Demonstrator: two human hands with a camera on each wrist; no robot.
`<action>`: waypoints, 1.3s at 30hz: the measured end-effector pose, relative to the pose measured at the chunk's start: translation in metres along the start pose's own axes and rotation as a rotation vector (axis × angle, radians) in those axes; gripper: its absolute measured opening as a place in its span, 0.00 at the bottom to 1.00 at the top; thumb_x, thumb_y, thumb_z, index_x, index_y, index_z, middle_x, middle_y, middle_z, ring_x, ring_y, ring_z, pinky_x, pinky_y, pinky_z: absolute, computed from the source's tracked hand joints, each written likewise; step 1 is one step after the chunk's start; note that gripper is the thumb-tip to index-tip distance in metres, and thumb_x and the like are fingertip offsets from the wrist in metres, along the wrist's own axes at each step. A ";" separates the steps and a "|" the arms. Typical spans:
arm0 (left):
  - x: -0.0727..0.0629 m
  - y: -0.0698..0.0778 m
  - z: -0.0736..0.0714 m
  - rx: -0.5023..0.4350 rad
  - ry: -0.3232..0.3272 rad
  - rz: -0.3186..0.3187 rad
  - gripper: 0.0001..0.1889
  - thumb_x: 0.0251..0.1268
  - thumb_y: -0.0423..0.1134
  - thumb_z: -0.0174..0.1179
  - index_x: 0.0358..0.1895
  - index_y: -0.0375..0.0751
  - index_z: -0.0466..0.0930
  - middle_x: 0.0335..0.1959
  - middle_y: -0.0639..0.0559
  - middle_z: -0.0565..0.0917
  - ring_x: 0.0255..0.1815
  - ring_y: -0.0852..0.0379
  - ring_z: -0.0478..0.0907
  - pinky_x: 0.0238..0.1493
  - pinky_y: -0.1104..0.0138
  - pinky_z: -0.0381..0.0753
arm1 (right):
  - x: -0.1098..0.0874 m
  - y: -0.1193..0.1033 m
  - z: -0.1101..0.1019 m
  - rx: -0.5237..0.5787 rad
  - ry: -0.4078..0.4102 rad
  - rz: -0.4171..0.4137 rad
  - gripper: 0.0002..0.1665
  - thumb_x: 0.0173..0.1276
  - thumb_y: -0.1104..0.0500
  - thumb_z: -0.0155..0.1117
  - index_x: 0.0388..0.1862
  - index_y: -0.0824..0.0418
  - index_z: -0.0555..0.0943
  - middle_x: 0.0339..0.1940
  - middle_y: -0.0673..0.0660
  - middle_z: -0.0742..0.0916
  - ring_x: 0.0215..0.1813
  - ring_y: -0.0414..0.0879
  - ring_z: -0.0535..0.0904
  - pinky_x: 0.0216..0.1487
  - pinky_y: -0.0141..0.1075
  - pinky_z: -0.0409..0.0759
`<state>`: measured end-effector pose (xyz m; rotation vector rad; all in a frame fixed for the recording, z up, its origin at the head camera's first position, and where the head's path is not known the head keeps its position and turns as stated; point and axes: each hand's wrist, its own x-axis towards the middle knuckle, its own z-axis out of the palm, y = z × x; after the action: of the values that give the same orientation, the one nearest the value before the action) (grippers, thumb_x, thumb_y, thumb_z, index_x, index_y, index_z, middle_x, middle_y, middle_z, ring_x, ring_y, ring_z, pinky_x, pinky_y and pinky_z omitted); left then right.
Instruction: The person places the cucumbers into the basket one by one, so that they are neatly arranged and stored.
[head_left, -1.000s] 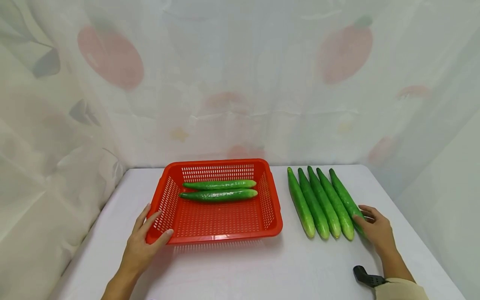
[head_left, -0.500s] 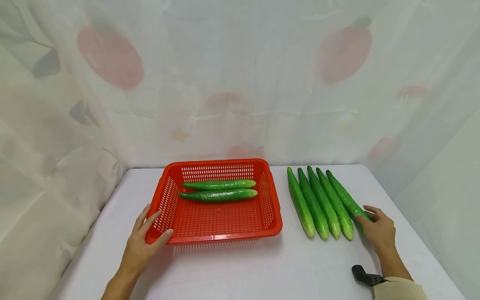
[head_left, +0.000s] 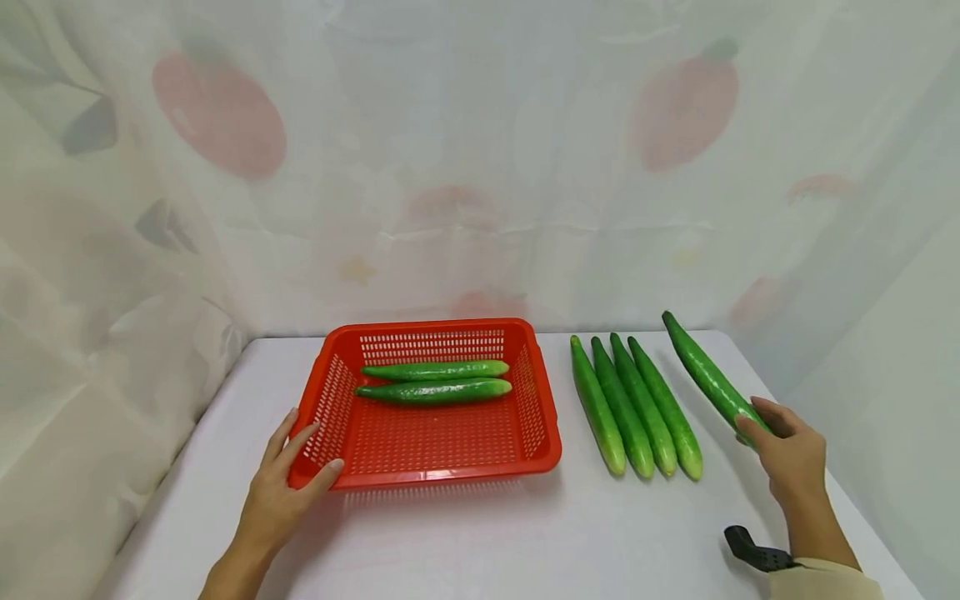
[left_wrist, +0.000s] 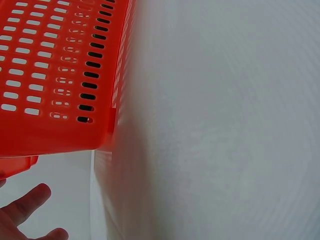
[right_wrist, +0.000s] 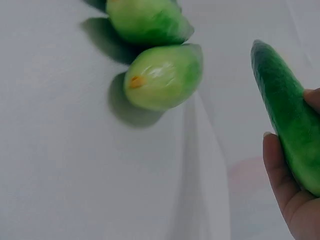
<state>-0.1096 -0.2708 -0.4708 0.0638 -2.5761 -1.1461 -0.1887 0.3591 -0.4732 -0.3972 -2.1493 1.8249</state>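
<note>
My right hand (head_left: 795, 454) grips a long green cucumber (head_left: 705, 371) near its front end and holds it up off the table, its dark tip pointing away and to the left. The right wrist view has the thumb and fingers (right_wrist: 276, 157) on either side of it. My left hand (head_left: 277, 492) rests at the front left corner of a red plastic basket (head_left: 360, 482), its fingers spread and fairly straight, thumb at the rim. Two cucumbers (head_left: 435, 392) lie side by side across the basket. Several more cucumbers (head_left: 630, 408) lie in a row to its right.
A white-covered table (head_left: 525, 542) carries everything. Behind it hangs a pale printed curtain (head_left: 480, 167), with further sheeting (head_left: 90, 375) on the left and a pale wall at right. A black strap piece (head_left: 753, 552) sits by my right wrist.
My right hand has lifted the rightmost cucumber off the table and carried it right, away from the row. The left hand and basket keep their places.
</note>
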 end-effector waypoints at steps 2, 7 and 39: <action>0.000 0.000 -0.001 0.001 0.001 0.001 0.35 0.57 0.49 0.70 0.68 0.41 0.69 0.76 0.59 0.51 0.71 0.40 0.54 0.56 0.37 0.62 | 0.000 -0.007 0.000 0.061 -0.032 -0.034 0.23 0.61 0.63 0.71 0.56 0.60 0.79 0.42 0.42 0.81 0.37 0.32 0.80 0.35 0.26 0.80; 0.000 0.000 -0.001 -0.005 -0.006 0.002 0.35 0.58 0.49 0.69 0.68 0.42 0.69 0.76 0.61 0.50 0.71 0.40 0.54 0.56 0.37 0.62 | -0.001 -0.024 0.003 0.081 -0.092 -0.100 0.22 0.61 0.64 0.71 0.55 0.57 0.80 0.43 0.41 0.82 0.36 0.34 0.82 0.37 0.23 0.78; 0.001 0.002 -0.002 -0.005 -0.014 -0.023 0.36 0.58 0.50 0.69 0.69 0.44 0.68 0.76 0.61 0.49 0.72 0.41 0.52 0.57 0.35 0.61 | -0.020 -0.129 0.083 0.135 -0.545 -0.487 0.25 0.62 0.75 0.64 0.59 0.68 0.78 0.50 0.51 0.85 0.53 0.42 0.79 0.46 0.30 0.78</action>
<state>-0.1098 -0.2713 -0.4683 0.0851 -2.5913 -1.1646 -0.2056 0.2556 -0.3595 0.6739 -2.1475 1.8997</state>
